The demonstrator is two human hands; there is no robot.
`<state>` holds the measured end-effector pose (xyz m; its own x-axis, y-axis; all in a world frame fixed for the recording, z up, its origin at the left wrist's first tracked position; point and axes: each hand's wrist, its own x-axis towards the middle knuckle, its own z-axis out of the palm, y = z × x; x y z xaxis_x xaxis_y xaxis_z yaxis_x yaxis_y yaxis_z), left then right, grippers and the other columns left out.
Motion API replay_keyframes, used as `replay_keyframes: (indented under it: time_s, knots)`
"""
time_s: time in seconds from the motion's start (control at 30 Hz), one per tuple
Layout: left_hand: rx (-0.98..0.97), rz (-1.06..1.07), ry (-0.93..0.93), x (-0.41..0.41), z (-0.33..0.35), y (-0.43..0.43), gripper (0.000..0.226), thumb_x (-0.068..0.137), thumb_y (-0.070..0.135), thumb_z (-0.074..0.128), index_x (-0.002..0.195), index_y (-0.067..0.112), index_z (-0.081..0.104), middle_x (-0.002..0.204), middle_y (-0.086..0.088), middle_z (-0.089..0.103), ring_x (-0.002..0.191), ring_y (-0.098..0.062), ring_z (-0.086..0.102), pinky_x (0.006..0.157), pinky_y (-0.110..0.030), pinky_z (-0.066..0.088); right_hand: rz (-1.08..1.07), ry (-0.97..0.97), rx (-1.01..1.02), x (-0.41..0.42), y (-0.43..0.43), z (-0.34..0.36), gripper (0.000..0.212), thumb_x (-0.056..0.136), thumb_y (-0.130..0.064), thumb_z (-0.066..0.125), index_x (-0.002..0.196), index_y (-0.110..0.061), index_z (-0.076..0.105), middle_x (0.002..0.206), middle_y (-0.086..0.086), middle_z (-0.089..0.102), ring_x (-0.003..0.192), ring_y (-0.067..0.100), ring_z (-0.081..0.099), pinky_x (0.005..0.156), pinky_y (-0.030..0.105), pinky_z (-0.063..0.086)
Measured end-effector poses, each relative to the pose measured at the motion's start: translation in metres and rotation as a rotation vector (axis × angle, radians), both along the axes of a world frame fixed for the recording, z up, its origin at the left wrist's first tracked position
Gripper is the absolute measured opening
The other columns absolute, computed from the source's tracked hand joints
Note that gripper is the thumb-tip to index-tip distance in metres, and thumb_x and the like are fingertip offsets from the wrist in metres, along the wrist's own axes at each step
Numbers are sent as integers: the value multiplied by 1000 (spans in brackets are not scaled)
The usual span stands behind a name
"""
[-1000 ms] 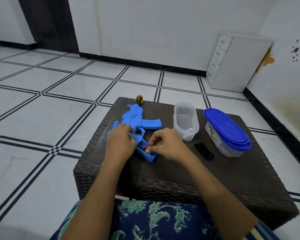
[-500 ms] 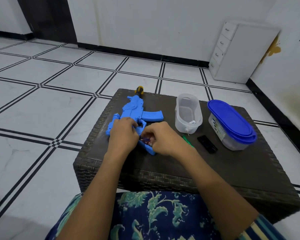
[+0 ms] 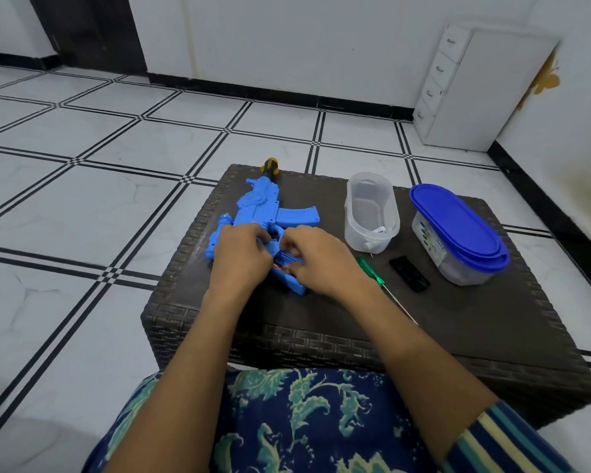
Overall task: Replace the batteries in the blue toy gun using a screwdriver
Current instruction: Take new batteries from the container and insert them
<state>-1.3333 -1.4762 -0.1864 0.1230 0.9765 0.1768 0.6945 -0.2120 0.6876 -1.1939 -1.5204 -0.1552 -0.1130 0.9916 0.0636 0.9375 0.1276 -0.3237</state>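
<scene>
I see a white tiled floor (image 3: 82, 216) with black lines, white walls (image 3: 287, 39), and a white drawer unit (image 3: 475, 93) far right.

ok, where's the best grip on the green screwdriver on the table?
Pinch the green screwdriver by its thick handle, from above, pinching across it. It lies flat on the table, thin shaft pointing toward the near edge, handle just beside the right hand.

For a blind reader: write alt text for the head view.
A person's left hand holds a blue toy gun on a dark wicker table while the right hand works at its open battery slot. Beside them are a green screwdriver, a flat black piece, an open clear tub and a blue-lidded tub.
</scene>
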Motion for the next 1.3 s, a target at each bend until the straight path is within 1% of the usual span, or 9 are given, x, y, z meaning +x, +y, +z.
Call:
replay_keyframes:
  time_s: [0.13, 0.27, 0.43, 0.57, 0.73, 0.83, 1.0, 1.13, 1.3]
  knots:
    - [16, -10, -6, -2, 0, 1, 26, 83, 2, 54, 96, 14, 73, 95, -9, 69, 97, -32, 60, 78, -36, 50, -19, 2, 87, -10, 2, -6, 23, 88, -30, 67, 103, -18, 55, 105, -1, 61, 95, 22, 57, 71, 31, 39]
    - [21, -2, 14, -1, 0, 1, 26, 84, 1, 54, 98, 14, 73, 98, -9, 69, 98, -30, 59, 79, -34, 49, -35, 14, 72, -9, 2, -5, 22, 87, -31, 69, 98, -18, 56, 99, -1, 61, 88, 21, 57, 73, 35, 46]
    - [-3, 3, 12, 1, 4, -3, 29, 79, -1, 54, 83, 17, 75, 86, -9, 69, 67, -14, 59, 61, -14, 39, -20, 159, -53, 9, 3, 0, 11, 83, -13, 71, 92, -16, 66, 81, -3, 60, 80, 17, 57, 78, 38, 53]
    - [9, -17, 22, 8, 1, -6, 26, 75, 7, 55, 73, 30, 68, 87, -6, 68, 79, -25, 60, 66, -30, 44, -76, 281, -64, 22, 0, -3, 6, 80, -8, 75, 86, -10, 73, 78, 2, 71, 73, 15, 65, 79, 37, 57]
    - [-20, -78, 143, 9, 6, -8, 22, 88, 26, 61, 106, 22, 72, 115, 1, 63, 118, -29, 45, 95, -45, 44, -254, 316, 190, 37, 1, 9, 3, 81, -17, 73, 81, -19, 74, 75, -5, 69, 74, 14, 65, 74, 39, 57]
    - [-89, -122, 214, 7, 11, -7, 37, 89, 40, 63, 123, 27, 66, 146, 1, 46, 138, -27, 28, 107, -47, 34, -491, 107, 215, 62, 6, 32, 9, 86, -21, 64, 93, -20, 71, 90, -2, 69, 91, 22, 63, 87, 43, 52]
    - [-156, -124, 244, 6, 14, -7, 56, 75, 60, 70, 126, 37, 61, 161, -2, 20, 146, -26, 16, 112, -49, 27, -665, -235, -109, 86, 29, 47, 25, 88, -12, 57, 113, -12, 57, 100, 7, 56, 98, 28, 55, 95, 50, 38]
    - [-147, -112, 222, 8, 15, -9, 56, 73, 58, 73, 125, 38, 62, 163, -2, 14, 146, -26, 16, 112, -47, 29, -704, -306, -212, 82, 48, 34, 34, 92, -20, 57, 124, -9, 56, 117, 11, 60, 108, 28, 57, 78, 36, 43]
    - [-158, -114, 221, 7, 16, -7, 55, 75, 58, 72, 125, 40, 61, 163, -1, 13, 148, -25, 15, 113, -47, 28, -730, -300, -230, 79, 57, 32, 33, 97, -23, 52, 126, -7, 55, 123, 12, 60, 115, 26, 54, 77, 32, 35]
